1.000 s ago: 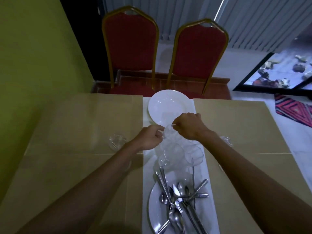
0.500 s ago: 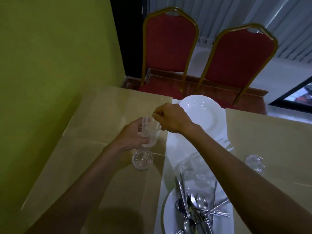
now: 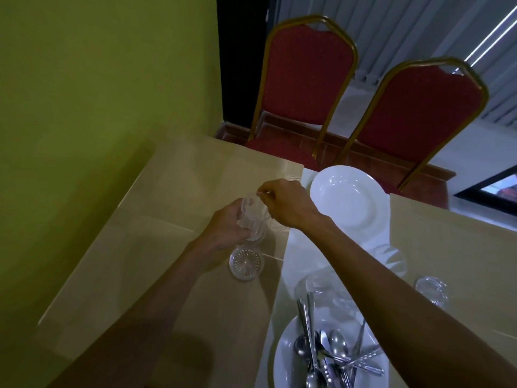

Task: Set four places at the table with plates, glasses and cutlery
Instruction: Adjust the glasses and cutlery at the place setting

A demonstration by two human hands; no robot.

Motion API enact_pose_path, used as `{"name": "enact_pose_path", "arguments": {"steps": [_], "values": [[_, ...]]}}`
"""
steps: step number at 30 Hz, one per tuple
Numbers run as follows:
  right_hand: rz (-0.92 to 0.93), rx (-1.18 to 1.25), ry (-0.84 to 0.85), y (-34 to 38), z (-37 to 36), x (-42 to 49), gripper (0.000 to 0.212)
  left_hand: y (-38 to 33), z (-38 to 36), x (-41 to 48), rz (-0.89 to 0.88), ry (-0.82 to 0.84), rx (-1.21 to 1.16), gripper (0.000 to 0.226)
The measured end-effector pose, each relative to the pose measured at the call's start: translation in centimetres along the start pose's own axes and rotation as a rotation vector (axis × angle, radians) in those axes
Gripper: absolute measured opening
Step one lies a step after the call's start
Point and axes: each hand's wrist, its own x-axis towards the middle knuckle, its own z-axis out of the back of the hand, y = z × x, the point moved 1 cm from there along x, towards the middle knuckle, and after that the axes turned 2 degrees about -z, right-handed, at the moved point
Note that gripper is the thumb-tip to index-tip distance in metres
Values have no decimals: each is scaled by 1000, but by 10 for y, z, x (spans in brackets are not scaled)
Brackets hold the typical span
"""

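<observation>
curls the left hand point(image 3: 228, 225) round the glass point(image 3: 253, 217), pinches its rim with the right hand point(image 3: 288, 205), likely to steady it upright over the far-left placemat point(image 3: 181, 191), just beyond a second glass point(image 3: 246, 263); leaves plates point(image 3: 347, 197) and cutlery point(image 3: 327, 351) pooled centrally, undealt.

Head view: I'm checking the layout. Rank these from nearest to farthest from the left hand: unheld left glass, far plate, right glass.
1. Unheld left glass: right beside the left hand, on its camera side.
2. Far plate: off to its right, slightly farther from the camera.
3. Right glass: far right, across the setting.
</observation>
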Motion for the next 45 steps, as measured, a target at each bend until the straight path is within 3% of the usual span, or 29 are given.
{"name": "enact_pose_path", "arguments": {"steps": [13,23,31,35,39,45], "values": [[-32,-6,93,-6,-4,2,34,10,-13,3,101,0,62,60],[-46,12,108,-13,-2,2,32,7,-23,12,137,-1,154,63],[-74,46,143,-19,9,-2,36,12,-10,16,170,30,65,66],[-94,59,111,-32,40,-10,40,7,15,32,204,-44,22,28],[-132,73,60,-56,73,-22,35,-28,30,41,180,-133,-87,29],[-228,138,42,-109,106,-33,27,-109,18,52,-24,-289,-136,21]]}}
